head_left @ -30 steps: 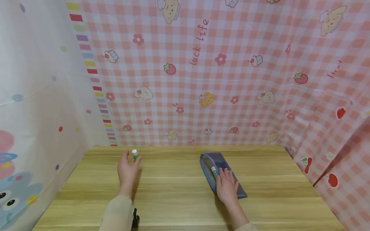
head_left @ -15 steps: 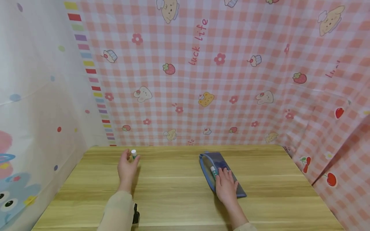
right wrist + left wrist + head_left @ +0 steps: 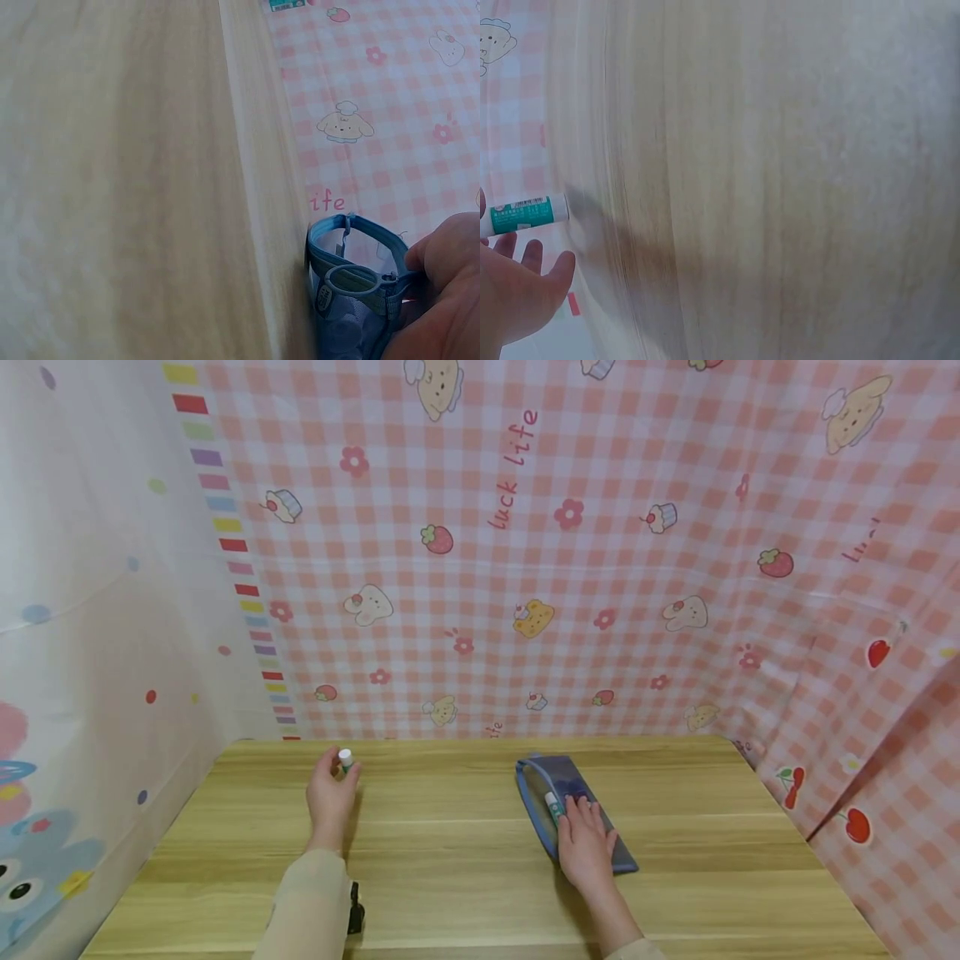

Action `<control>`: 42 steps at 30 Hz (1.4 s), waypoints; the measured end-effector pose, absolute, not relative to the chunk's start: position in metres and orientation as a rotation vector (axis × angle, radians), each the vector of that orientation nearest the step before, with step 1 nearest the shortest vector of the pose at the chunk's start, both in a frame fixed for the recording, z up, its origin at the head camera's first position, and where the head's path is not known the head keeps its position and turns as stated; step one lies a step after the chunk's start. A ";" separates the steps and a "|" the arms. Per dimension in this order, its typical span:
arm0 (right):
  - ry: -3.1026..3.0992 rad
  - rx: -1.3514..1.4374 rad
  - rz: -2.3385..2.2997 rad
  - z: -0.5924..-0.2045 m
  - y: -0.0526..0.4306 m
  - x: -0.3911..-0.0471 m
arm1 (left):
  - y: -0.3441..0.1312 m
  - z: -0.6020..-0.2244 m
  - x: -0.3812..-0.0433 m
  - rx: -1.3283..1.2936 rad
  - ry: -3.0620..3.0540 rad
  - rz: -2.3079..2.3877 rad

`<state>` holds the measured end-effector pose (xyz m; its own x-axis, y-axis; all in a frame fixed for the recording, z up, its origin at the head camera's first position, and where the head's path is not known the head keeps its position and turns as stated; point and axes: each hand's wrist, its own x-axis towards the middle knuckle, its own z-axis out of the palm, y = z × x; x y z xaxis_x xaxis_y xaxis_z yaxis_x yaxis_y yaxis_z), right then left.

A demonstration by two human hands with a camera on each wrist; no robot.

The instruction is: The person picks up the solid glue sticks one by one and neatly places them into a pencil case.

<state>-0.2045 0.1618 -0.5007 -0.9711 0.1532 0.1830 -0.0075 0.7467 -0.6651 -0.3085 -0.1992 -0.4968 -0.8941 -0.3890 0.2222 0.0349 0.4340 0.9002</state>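
A glue stick (image 3: pixel 346 761) with a white cap and teal label stands upright at the table's left rear. My left hand (image 3: pixel 330 793) is curled about it, thumb on its right side and index finger on its left, close to the cap. In the left wrist view the lower fingers (image 3: pixel 532 255) stay spread beside the barrel. A blue see-through zip pouch (image 3: pixel 543 827) lies on the right, its mouth gaping to the left. My right hand (image 3: pixel 587 843) rests on it with extended fingers. A second glue stick (image 3: pixel 553 804) shows at the pouch's mouth, partly hidden by that hand.
The wood-grain table (image 3: pixel 442 877) carries these things. A pink checked curtain (image 3: pixel 487 568) hangs along its rear edge, with more cloth at both sides. Something black (image 3: pixel 355 910) sits at the left wrist, beside the sleeve (image 3: pixel 307 893).
My left hand has shifted slightly right, narrowing the gap between its fingers and the standing glue stick. The right hand and pouch keep their places; the head view has turned a little.
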 end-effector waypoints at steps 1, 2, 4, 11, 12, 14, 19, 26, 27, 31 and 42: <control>-2.721 -0.115 1.038 -0.501 0.162 -0.204 | -0.199 -0.497 -0.309 0.307 -2.291 -1.454; -2.721 -0.115 1.040 -0.500 0.162 -0.204 | -0.199 -0.496 -0.309 0.311 -2.290 -1.453; -2.723 -0.115 1.043 -0.500 0.161 -0.205 | -0.200 -0.496 -0.309 0.320 -2.285 -1.452; -2.737 -0.115 1.044 -0.499 0.161 -0.205 | -0.200 -0.495 -0.309 0.365 -2.291 -1.468; -2.737 -0.115 1.044 -0.499 0.161 -0.205 | -0.200 -0.495 -0.309 0.371 -2.295 -1.466; -2.738 -0.119 1.044 -0.499 0.161 -0.205 | -0.200 -0.494 -0.310 0.384 -2.305 -1.458; -2.739 -0.125 1.044 -0.500 0.161 -0.206 | -0.200 -0.492 -0.309 0.403 -2.321 -1.433; -2.746 -0.131 1.061 -0.503 0.161 -0.208 | -0.198 -0.491 -0.310 0.421 -2.316 -1.436; -2.744 -0.129 1.063 -0.503 0.161 -0.208 | -0.198 -0.491 -0.310 0.422 -2.310 -1.433; -2.746 -0.128 1.060 -0.503 0.161 -0.207 | -0.196 -0.492 -0.311 0.409 -2.271 -1.428; -2.746 -0.133 1.067 -0.502 0.163 -0.207 | -0.187 -0.496 -0.312 0.311 -2.238 -1.449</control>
<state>-0.2067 0.1627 -0.5022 -0.9775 0.1525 0.1459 0.0140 0.7366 -0.6762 -0.3119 -0.1873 -0.4961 -0.8717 -0.4215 0.2498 0.0554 0.4217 0.9050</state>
